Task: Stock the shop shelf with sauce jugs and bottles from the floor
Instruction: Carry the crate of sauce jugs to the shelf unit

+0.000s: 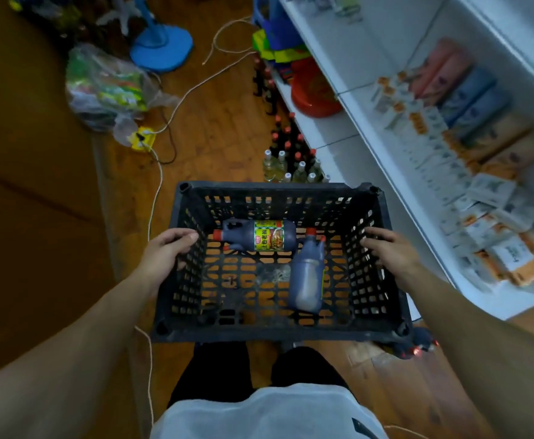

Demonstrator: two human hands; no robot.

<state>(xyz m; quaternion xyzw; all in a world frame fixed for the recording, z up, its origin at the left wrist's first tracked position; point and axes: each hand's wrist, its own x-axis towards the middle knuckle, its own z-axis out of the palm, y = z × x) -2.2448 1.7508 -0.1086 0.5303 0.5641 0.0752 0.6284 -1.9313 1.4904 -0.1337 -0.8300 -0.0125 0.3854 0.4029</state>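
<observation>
Jugs (256,236) seemingly between gripping fingers (189,238)

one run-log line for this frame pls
hands: left and right gripping black slotted plastic crate by side walls | contents: two dark sauce jugs lying down | shelf: not stocked yet

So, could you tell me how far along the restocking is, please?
Done: nothing I can confirm; the lower shelf shows no jugs. In hand: both hands, left and right, hold the black crate with two sauce jugs inside. Left: those jugs and the floor bottles.
</observation>
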